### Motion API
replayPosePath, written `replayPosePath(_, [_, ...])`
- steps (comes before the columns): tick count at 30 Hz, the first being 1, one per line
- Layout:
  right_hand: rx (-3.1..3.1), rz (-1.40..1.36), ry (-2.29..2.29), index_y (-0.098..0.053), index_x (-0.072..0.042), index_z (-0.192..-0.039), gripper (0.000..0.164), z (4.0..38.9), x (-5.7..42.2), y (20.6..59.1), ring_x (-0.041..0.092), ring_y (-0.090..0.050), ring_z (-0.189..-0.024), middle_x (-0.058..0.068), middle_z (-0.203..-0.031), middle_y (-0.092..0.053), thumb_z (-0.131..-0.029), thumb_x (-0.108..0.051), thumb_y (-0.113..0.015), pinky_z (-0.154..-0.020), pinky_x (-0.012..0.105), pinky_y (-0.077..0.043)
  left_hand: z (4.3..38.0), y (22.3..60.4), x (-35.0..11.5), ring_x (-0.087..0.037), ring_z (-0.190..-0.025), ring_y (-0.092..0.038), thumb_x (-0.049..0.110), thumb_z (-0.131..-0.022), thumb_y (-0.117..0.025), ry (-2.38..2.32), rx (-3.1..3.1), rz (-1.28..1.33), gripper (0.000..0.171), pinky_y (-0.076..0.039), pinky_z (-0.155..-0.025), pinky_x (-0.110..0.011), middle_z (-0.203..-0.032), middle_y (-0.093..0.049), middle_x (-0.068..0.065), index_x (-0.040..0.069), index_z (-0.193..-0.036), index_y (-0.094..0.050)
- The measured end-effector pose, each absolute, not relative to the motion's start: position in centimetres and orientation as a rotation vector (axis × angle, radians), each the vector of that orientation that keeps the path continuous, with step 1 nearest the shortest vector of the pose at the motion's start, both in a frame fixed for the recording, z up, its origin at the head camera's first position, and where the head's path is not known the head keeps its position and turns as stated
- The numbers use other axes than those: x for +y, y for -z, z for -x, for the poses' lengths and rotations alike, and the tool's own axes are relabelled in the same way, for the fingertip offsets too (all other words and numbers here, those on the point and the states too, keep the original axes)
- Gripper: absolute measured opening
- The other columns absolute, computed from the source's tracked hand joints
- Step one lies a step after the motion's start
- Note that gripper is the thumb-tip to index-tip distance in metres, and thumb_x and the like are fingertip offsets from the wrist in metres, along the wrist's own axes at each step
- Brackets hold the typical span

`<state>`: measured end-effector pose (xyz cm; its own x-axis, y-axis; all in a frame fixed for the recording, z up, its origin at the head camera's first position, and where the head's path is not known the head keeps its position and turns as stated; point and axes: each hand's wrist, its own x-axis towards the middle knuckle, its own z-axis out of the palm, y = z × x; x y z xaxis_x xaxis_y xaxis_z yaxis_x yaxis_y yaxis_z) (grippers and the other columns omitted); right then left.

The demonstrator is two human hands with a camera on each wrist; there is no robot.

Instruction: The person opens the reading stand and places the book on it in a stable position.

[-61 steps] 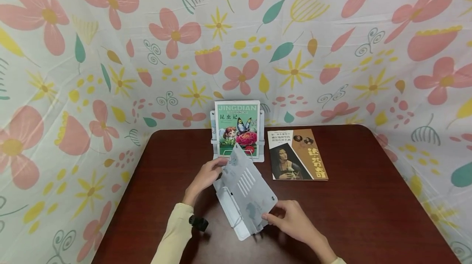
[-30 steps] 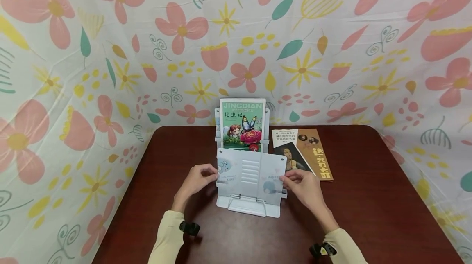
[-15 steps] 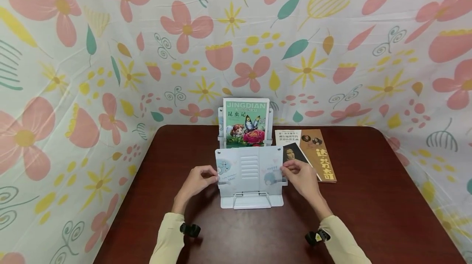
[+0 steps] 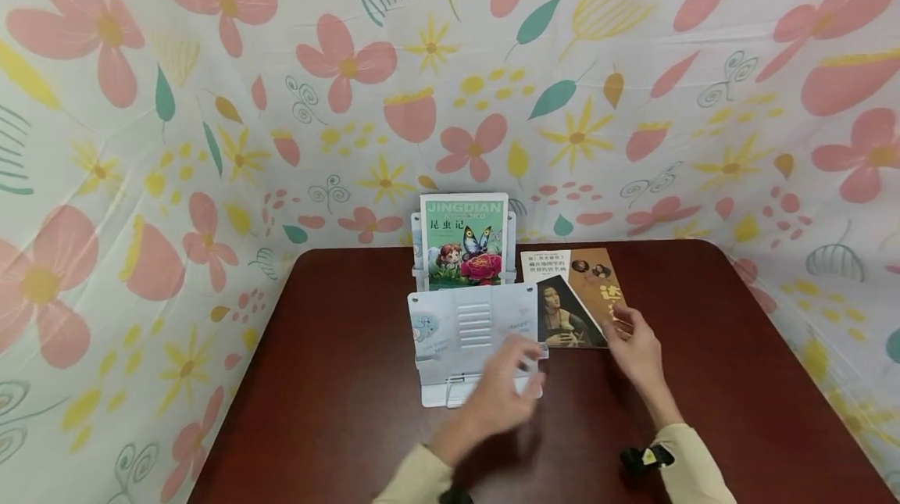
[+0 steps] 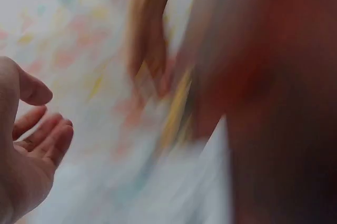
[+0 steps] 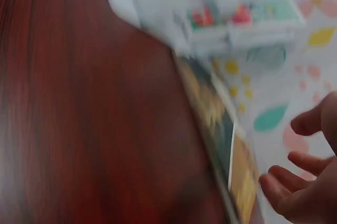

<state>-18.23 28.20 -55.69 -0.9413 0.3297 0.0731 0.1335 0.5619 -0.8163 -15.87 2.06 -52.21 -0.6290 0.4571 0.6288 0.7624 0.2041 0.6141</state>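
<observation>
A white metal book stand [image 4: 437,354] with slotted back and wire front stands upright on the table in the head view, holding no book. My left hand [image 4: 492,398], blurred, passes in front of its lower right part with fingers loosely bent and holding nothing. My right hand [image 4: 638,352] is at the right edge of a brown and white art book [image 4: 569,320] with a portrait on its cover, which lies flat right of the stand. In the right wrist view, the right thumb and fingers are spread apart beside the book's edge, with nothing between them.
Behind the front stand, a second white stand [image 4: 418,258] holds a green children's book [image 4: 457,234] with a butterfly on its cover. The dark red-brown table [image 4: 337,348] meets a flower-printed cloth [image 4: 295,176] at its back and sides.
The stand was turned from a slant to face front and set down. Both hands have since let go; the right hand moved right to the art book, the left hand swung right across the stand.
</observation>
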Motion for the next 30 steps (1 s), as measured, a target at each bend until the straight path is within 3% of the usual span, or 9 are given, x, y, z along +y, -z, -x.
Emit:
replayPosePath(2, [-2.722, 0.36, -1.258, -0.045, 0.005, -0.145, 0.055, 18.0, 29.5, 56.4, 0.05, -0.048, -0.132, 0.033, -0.144, -0.048, -0.103, -0.027, -0.058, -0.104, 0.059, -0.044, 15.1, 53.4, 5.4, -0.022, -0.111, -0.063, 0.002, -0.092, -0.062, 1.384, -2.366, 1.204, 0.039, -0.054, -0.094, -0.023, -0.127, -0.059, -0.016, -0.001, -0.129, -0.053])
replayPosePath(4, [-2.874, 0.276, -1.182, -0.042, 0.006, -0.148, 0.059, 17.9, 30.3, 56.9, 0.056, -0.038, -0.138, 0.037, -0.151, -0.038, -0.104, -0.03, -0.056, -0.107, 0.068, -0.036, 15.3, 54.4, 8.2, -0.023, -0.128, -0.055, 0.011, -0.099, -0.057, 1.334, -2.6, 1.126, 0.045, -0.05, -0.103, -0.026, -0.143, -0.049, -0.017, 0.001, -0.141, -0.046])
replayPosePath(9, [-3.119, 0.162, -0.988, -0.04, 0.005, -0.151, 0.058, 17.6, 30.7, 57.2, 0.065, -0.024, -0.139, 0.043, -0.157, -0.017, -0.105, -0.029, -0.05, -0.106, 0.075, -0.032, 17.7, 55.9, 13.1, -0.033, -0.156, -0.011, 0.031, -0.104, -0.049, 1.247, -3.049, 0.618, 0.065, -0.039, -0.116, -0.049, -0.168, -0.006, -0.02, 0.006, -0.159, -0.024])
replayPosePath(12, [-3.162, 0.22, -0.824, -0.036, 0.011, -0.15, 0.06, 17.3, 30.3, 56.9, 0.068, -0.032, -0.132, 0.047, -0.153, -0.02, -0.105, -0.027, -0.048, -0.098, 0.076, -0.039, 19.1, 56.7, 14.9, -0.038, -0.156, -0.011, 0.031, -0.102, -0.051, 1.391, -3.09, 0.26, 0.075, -0.039, -0.112, -0.06, -0.168, 0.008, -0.023, 0.006, -0.162, -0.014])
replayPosePath(17, [-3.151, 0.302, -0.639, -0.047, 0.011, -0.143, 0.05, 16.4, 29.8, 57.0, 0.069, -0.048, -0.117, 0.048, -0.146, -0.032, -0.103, -0.02, -0.045, -0.082, 0.074, -0.048, 19.9, 57.7, 16.7, -0.039, -0.149, -0.03, 0.027, -0.096, -0.057, 1.581, -3.0, -0.035, 0.084, -0.042, -0.107, -0.059, -0.166, 0.004, -0.028, 0.004, -0.162, -0.011])
replayPosePath(21, [-3.069, 0.369, -0.686, -0.056, 0.014, -0.128, 0.042, 15.9, 30.1, 57.1, 0.07, -0.053, -0.101, 0.05, -0.14, -0.036, -0.103, -0.016, -0.043, -0.073, 0.073, -0.049, 20.0, 57.7, 17.3, -0.041, -0.154, -0.012, 0.022, -0.093, -0.06, 1.618, -2.901, -0.001, 0.079, -0.04, -0.11, -0.057, -0.166, 0.001, -0.03, 0.002, -0.159, -0.02])
replayPosePath(23, [-3.007, 0.41, -0.74, -0.061, 0.017, -0.114, 0.041, 15.7, 30.7, 57.1, 0.067, -0.056, -0.093, 0.049, -0.131, -0.044, -0.103, -0.016, -0.041, -0.073, 0.072, -0.048, 20.1, 57.7, 17.4, -0.041, -0.152, -0.012, 0.017, -0.092, -0.061, 1.611, -2.849, 0.045, 0.069, -0.042, -0.109, -0.054, -0.163, -0.007, -0.03, 0.003, -0.152, -0.03])
replayPosePath(26, [-2.933, 0.432, -0.807, -0.064, 0.015, -0.104, 0.04, 15.3, 32.1, 57.2, 0.061, -0.06, -0.088, 0.042, -0.116, -0.058, -0.102, -0.017, -0.04, -0.074, 0.071, -0.046, 20.4, 57.7, 17.7, -0.035, -0.138, -0.028, 0.012, -0.091, -0.063, 1.575, -2.797, 0.057, 0.05, -0.043, -0.102, -0.045, -0.148, -0.029, -0.024, 0.007, -0.136, -0.042])
replayPosePath(30, [-2.919, 0.421, -0.89, -0.064, 0.007, -0.116, 0.036, 14.3, 34.5, 57.2, 0.051, -0.063, -0.09, 0.03, -0.105, -0.068, -0.103, -0.021, -0.046, -0.077, 0.067, -0.044, 20.7, 57.7, 17.9, -0.026, -0.11, -0.037, 0.008, -0.093, -0.062, 1.68, -2.716, -0.015, 0.039, -0.042, -0.088, -0.039, -0.123, -0.036, -0.015, 0.01, -0.126, -0.042])
